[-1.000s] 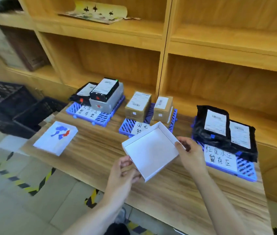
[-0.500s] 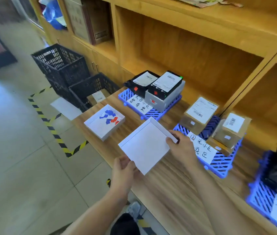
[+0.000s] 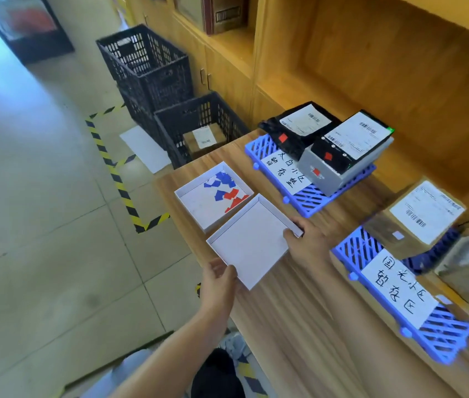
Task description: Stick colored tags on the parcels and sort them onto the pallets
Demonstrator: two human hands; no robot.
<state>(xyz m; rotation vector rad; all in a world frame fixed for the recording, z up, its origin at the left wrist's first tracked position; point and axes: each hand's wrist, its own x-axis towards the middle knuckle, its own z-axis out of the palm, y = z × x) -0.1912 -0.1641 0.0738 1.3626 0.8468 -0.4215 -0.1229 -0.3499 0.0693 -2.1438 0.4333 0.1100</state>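
Note:
I hold an empty white box lid [image 3: 252,239] over the wooden table [image 3: 299,326]. My left hand [image 3: 219,278] grips its near corner and my right hand [image 3: 306,242] grips its right corner. Just beyond it sits a white tray [image 3: 199,205] with blue and red tags [image 3: 226,189]. A blue pallet [image 3: 308,199] behind carries a black bag parcel [image 3: 299,127] and a grey box with a black parcel [image 3: 348,145] on top, red tags on them. To the right another blue pallet [image 3: 440,337] bears brown cardboard parcels [image 3: 417,219].
Black plastic crates [image 3: 147,64] stand on the floor left of the table; the nearer crate [image 3: 199,122] holds a brown parcel. Wooden shelving [image 3: 371,61] runs behind the table. Yellow-black tape [image 3: 121,179] marks the floor.
The view has swung left. The lid in my two hands has moved left and down, from near the middle pallet to right beside the tag tray.

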